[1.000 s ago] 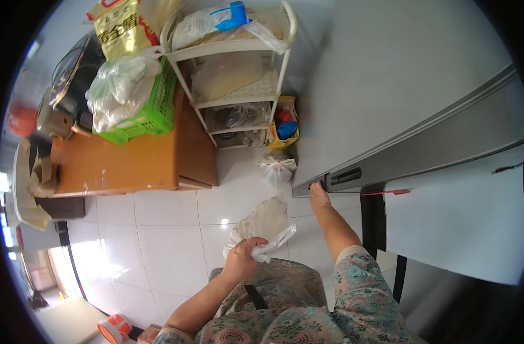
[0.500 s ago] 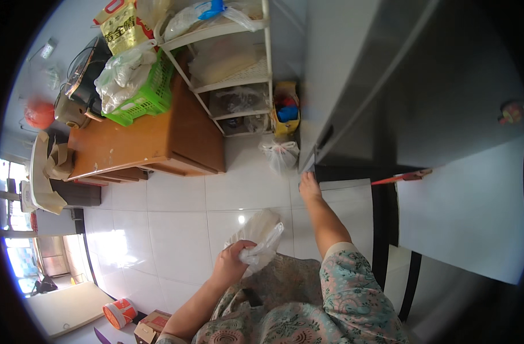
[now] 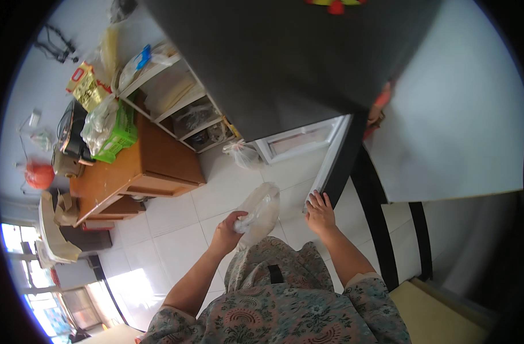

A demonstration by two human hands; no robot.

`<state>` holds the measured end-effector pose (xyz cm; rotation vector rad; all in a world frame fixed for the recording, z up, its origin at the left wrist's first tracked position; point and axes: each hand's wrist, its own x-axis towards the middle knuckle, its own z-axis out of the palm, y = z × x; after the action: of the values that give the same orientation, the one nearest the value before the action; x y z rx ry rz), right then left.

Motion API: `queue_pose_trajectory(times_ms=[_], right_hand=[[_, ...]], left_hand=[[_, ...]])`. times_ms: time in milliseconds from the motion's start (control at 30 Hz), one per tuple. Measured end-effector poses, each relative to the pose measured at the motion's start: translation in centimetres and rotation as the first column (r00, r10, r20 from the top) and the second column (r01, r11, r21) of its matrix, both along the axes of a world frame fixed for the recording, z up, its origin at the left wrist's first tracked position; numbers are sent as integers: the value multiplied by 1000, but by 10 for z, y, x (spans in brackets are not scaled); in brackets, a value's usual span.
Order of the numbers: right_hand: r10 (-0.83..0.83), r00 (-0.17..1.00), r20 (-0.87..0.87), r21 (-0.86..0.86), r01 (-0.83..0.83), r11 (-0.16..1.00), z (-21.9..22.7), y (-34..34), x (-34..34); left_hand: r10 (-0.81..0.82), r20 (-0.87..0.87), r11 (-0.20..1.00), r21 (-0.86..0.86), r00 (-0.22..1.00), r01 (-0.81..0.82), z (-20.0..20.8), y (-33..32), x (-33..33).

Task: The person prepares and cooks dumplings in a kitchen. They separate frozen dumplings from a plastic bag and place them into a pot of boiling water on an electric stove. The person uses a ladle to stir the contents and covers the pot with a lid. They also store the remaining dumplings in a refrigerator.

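Note:
My left hand (image 3: 225, 234) is closed round the gathered top of a clear plastic bag (image 3: 262, 209), held out in front of my body. What the bag contains is too blurred to make out. To the right stands a dark grey refrigerator (image 3: 285, 63). Its lower door (image 3: 341, 163) is swung outward, showing a white inner side. My right hand (image 3: 320, 215) grips the free edge of that door, fingers over the rim. Behind the door a white framed drawer front (image 3: 299, 142) shows in part.
A white shelf rack (image 3: 184, 106) with bags stands left of the refrigerator. A tied plastic bag (image 3: 242, 153) lies on the tiled floor near it. Further left, a wooden cabinet (image 3: 159, 160) carries a green basket (image 3: 117, 140). A white-topped table (image 3: 445, 172) with dark legs is at right.
The refrigerator's lower door has opened, with my right hand moving toward me along with it. The bag stays in my left hand. The view has turned.

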<state>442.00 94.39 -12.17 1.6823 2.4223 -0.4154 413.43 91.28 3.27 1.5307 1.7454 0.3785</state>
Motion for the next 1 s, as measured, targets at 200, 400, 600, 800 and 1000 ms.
queue_pose_trajectory(times_ms=[200,400,600,800,1000], right_hand=[[-110,990,-91,131,122,984,-13,-50,76],[-193,975,-105,182,210,961,-19,-71,132],[-501,859,108,131,487,863,-25,-65,121],[-304,644,-702,-159,275,948,15,7,44],[-203,507,-838,-59,286,956,-25,65,23]], left_hand=[[-126,28,992,19,992,125,-7,21,49],[-195,101,978,-52,976,200,-16,43,93],[-277,247,953,-52,928,298,-45,77,112],[-384,112,899,-182,916,399,-80,105,138],[-335,128,927,-130,933,351,-103,122,177]])
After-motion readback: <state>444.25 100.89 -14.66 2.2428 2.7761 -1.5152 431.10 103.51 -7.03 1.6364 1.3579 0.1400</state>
